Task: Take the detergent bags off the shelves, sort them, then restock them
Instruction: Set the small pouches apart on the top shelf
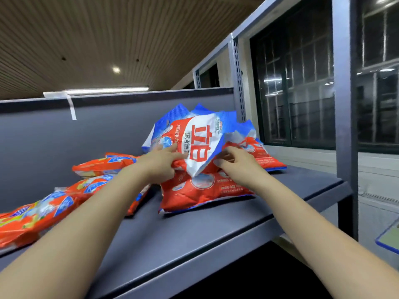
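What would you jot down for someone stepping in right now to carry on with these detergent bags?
Left hand: gripping the left side of the red, white and blue bag atop the right-hand pile.
Right hand: pinching that same bag's right edge.
The bag is tilted up over a flat red bag on the grey shelf; another lies behind, at the right.
Orange bags with yellow print lie at the left, another orange bag behind them.
Done: two groups seem formed.
Left: settle this bag; any further restocking is unclear.
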`<action>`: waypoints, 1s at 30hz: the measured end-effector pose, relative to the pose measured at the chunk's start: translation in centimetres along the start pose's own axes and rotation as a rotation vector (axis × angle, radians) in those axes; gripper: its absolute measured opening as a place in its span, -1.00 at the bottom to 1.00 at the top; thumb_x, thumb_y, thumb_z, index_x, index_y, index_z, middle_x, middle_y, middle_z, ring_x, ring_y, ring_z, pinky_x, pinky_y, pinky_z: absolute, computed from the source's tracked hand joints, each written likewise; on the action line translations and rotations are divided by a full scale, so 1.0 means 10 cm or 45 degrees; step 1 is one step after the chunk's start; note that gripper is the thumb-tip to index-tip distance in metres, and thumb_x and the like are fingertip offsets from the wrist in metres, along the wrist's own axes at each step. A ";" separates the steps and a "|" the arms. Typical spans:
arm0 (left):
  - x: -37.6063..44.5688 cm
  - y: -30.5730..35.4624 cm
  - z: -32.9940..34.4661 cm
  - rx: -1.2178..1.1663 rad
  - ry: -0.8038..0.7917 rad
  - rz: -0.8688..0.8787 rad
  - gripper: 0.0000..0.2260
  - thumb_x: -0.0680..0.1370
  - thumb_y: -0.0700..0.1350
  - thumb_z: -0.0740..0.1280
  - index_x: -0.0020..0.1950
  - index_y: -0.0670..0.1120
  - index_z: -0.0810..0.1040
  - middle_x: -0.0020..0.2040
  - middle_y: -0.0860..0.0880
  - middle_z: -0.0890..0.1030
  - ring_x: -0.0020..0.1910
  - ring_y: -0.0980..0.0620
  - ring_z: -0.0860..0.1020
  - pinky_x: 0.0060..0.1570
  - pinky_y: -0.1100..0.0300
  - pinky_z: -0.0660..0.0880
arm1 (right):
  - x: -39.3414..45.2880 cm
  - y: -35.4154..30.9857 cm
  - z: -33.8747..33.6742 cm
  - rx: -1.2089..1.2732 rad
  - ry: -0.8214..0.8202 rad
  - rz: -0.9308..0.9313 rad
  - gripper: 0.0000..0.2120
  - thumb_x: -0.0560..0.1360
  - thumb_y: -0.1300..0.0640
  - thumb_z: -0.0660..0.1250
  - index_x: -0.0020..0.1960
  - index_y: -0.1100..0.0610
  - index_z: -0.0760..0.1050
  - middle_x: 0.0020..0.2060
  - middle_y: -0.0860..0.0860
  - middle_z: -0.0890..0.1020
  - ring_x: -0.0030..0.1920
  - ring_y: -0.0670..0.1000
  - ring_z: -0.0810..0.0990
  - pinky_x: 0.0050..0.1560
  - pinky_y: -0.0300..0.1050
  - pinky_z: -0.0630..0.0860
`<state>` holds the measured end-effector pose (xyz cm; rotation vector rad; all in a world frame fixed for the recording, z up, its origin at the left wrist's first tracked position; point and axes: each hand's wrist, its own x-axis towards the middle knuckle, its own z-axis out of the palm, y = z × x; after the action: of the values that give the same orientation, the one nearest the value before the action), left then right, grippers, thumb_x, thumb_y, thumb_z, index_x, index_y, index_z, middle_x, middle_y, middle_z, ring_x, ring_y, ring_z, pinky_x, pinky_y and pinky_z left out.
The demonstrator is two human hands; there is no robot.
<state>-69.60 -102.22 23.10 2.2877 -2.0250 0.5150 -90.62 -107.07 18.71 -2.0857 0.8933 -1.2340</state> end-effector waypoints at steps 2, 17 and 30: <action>-0.13 -0.05 0.16 -0.120 -0.097 0.019 -0.39 0.52 -0.14 0.24 0.50 0.22 0.16 0.58 0.00 -0.08 0.55 -0.10 -0.04 0.49 -0.06 0.05 | 0.03 -0.01 0.08 -0.037 -0.001 0.016 -0.77 0.51 0.07 0.33 0.11 0.13 0.54 0.04 0.03 0.64 0.04 0.05 0.60 0.12 0.04 0.51; -0.55 0.16 -0.10 -0.511 0.197 -0.236 -0.75 0.51 -0.11 0.16 0.11 0.02 0.55 0.19 -0.04 0.57 0.13 -0.08 0.49 0.12 0.07 0.46 | -0.12 -0.19 0.10 -0.148 0.252 -0.074 -0.83 0.51 0.07 0.26 0.07 0.08 0.51 0.01 -0.05 0.62 0.07 0.07 0.57 0.12 0.07 0.50; -1.72 -0.38 -0.22 -0.335 0.343 -0.393 -0.78 0.52 -0.07 0.17 0.06 0.01 0.57 0.08 0.02 0.61 0.03 -0.08 0.52 -0.14 0.13 0.41 | -0.93 -0.67 0.62 -0.421 0.013 0.000 -0.81 0.47 -0.04 0.32 -0.01 0.05 0.52 -0.02 -0.01 0.62 0.05 0.05 0.57 0.11 0.01 0.49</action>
<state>-67.95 -84.65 21.15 2.1776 -1.4864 0.4711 -86.61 -94.92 16.03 -2.3332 1.1682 -1.1609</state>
